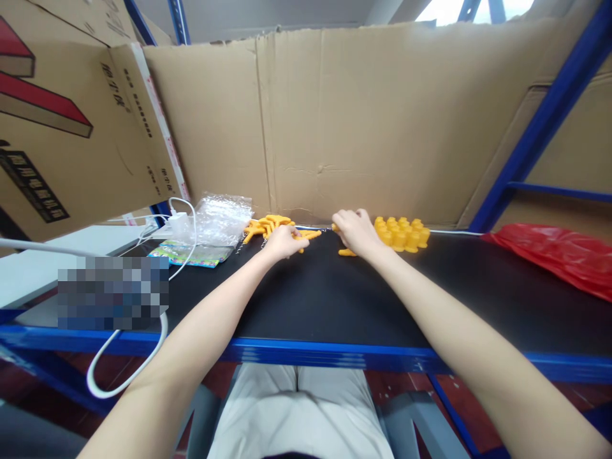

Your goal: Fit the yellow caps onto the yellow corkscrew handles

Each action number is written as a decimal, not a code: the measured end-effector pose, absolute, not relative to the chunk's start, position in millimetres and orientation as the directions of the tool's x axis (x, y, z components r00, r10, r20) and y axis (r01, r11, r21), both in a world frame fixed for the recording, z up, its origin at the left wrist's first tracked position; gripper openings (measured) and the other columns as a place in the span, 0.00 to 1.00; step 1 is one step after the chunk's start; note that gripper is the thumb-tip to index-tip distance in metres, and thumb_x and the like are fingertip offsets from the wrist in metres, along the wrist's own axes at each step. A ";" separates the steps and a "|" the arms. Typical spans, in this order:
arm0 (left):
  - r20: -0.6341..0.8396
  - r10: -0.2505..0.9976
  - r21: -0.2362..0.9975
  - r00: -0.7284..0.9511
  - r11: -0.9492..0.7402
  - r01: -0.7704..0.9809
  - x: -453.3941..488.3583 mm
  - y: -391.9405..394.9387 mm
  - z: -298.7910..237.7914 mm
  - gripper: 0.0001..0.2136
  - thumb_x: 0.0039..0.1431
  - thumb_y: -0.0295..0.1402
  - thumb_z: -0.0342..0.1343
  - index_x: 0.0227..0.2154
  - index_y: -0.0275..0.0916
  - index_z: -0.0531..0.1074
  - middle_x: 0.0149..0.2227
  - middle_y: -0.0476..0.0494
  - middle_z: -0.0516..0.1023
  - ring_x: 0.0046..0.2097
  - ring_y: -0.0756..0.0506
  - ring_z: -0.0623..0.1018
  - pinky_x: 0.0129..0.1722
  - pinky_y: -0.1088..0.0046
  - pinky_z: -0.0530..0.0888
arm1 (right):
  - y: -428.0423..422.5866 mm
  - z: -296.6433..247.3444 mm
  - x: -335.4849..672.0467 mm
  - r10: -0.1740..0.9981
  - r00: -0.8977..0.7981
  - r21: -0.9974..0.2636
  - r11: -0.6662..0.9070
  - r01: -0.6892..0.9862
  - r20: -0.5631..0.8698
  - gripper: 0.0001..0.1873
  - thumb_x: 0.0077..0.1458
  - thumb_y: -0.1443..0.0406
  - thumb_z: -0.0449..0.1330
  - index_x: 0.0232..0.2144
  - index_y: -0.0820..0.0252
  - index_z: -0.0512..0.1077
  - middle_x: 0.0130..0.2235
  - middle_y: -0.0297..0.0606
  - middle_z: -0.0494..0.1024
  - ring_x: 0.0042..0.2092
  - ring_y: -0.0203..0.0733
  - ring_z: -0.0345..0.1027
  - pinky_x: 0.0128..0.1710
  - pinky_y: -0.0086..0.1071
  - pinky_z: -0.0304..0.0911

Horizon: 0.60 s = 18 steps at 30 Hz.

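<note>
My left hand [283, 243] is closed, its fingertips on a long yellow plastic piece [312, 234] that points right. Behind and left of that hand lies a pile of similar yellow branching pieces [268, 223], with thin metal chains among them. My right hand [356, 231] is closed with its fingers bent down; a bit of yellow and a short chain show at its fingertips, the rest hidden. Under its palm another yellow piece [347, 252] lies on the black tabletop [325, 293]. Just right of this hand stand several yellow cup-shaped pieces [404, 236] in close rows.
Clear plastic wrap [222, 217], a colourful packet [191, 253], a white charger [179, 226] and cables lie at left. A red plastic bag [549, 255] is at right. Cardboard [382, 127] walls the back; a blue metal edge [325, 352] runs along the front.
</note>
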<state>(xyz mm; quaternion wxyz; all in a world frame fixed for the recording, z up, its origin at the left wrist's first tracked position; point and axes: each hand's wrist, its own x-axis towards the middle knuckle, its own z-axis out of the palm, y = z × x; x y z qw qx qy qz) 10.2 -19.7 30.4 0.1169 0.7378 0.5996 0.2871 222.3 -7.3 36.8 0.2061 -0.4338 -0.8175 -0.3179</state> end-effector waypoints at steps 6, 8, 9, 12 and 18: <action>0.387 0.921 0.440 0.051 -0.233 0.867 -6.1 -8.2 25.8 0.13 0.51 0.40 0.57 0.36 0.38 0.73 0.35 0.42 0.80 0.39 0.42 0.78 0.37 0.69 0.72 | 1.8 52.4 261.5 0.688 -0.224 0.122 0.195 0.973 0.690 0.12 0.56 0.61 0.53 0.37 0.64 0.70 0.41 0.51 0.72 0.43 0.53 0.64 0.43 0.45 0.54; 0.416 0.908 0.388 0.046 -0.223 0.894 -9.1 -6.2 25.1 0.14 0.54 0.42 0.54 0.39 0.38 0.72 0.38 0.40 0.79 0.43 0.41 0.77 0.41 0.68 0.72 | 2.3 62.2 277.2 0.759 -0.043 0.010 0.048 0.999 0.649 0.15 0.54 0.57 0.55 0.37 0.64 0.72 0.41 0.51 0.73 0.43 0.53 0.65 0.43 0.46 0.56; 0.426 0.904 0.364 0.041 -0.213 0.907 -9.8 -6.0 25.0 0.15 0.55 0.42 0.53 0.40 0.38 0.72 0.39 0.40 0.79 0.44 0.40 0.77 0.41 0.67 0.72 | 2.2 66.9 285.4 0.803 0.054 -0.042 -0.036 0.998 0.593 0.17 0.53 0.56 0.56 0.37 0.64 0.72 0.40 0.51 0.74 0.42 0.53 0.66 0.42 0.45 0.57; 0.448 0.893 0.309 0.029 -0.185 0.933 -9.7 -7.8 26.2 0.14 0.58 0.40 0.49 0.41 0.38 0.71 0.37 0.39 0.79 0.43 0.40 0.78 0.41 0.67 0.71 | 1.2 76.7 311.2 0.878 0.341 -0.139 -0.312 0.940 0.336 0.20 0.48 0.58 0.62 0.40 0.66 0.74 0.39 0.54 0.75 0.41 0.52 0.68 0.39 0.42 0.58; 0.464 0.885 0.255 0.044 -0.181 0.950 -8.1 -8.4 28.0 0.10 0.58 0.37 0.48 0.36 0.38 0.71 0.33 0.41 0.78 0.40 0.41 0.78 0.39 0.69 0.71 | 9.6 67.7 362.3 0.803 0.576 -0.191 -0.548 0.815 0.154 0.23 0.47 0.64 0.62 0.46 0.73 0.73 0.37 0.64 0.74 0.42 0.53 0.68 0.35 0.44 0.52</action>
